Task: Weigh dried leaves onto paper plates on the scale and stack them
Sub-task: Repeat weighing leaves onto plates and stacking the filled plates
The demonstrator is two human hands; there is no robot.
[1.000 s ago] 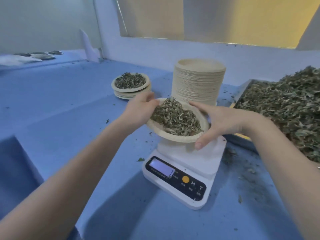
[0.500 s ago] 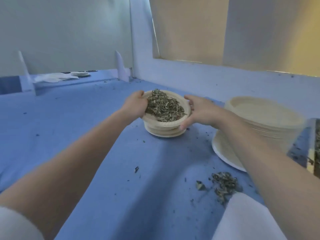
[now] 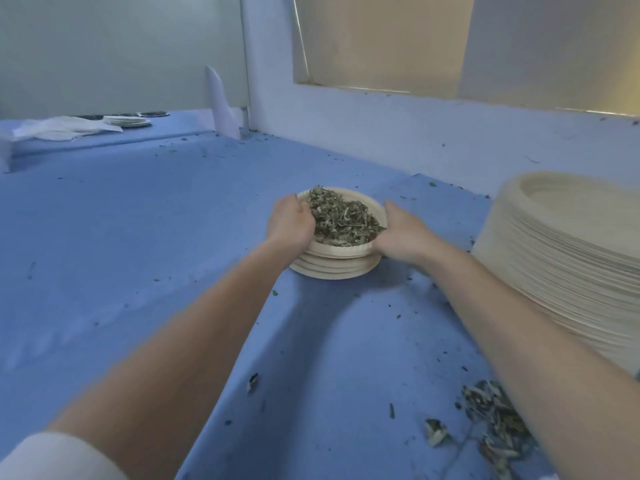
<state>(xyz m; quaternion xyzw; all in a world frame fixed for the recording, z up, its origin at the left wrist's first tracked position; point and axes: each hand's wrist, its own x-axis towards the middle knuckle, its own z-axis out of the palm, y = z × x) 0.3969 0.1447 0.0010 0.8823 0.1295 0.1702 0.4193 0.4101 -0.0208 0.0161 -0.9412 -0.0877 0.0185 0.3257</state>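
A paper plate (image 3: 341,251) heaped with dried leaves (image 3: 341,218) sits on top of a short stack of filled plates (image 3: 332,270) on the blue table. My left hand (image 3: 291,223) grips the plate's left rim, its fingers curled over the edge into the leaves. My right hand (image 3: 401,230) holds the right rim from the side. A tall stack of empty paper plates (image 3: 568,258) stands at the right. The scale is out of view.
Loose dried leaves (image 3: 491,417) lie scattered on the blue cloth at the lower right. Far back left are a white cloth (image 3: 62,128) and a few more plates (image 3: 128,120). A blue-white wall (image 3: 433,133) runs behind the table.
Both hands carried the filled plate from the scale over to the short stack at the left and lowered it onto the stack. The view followed, so the scale dropped out of sight.
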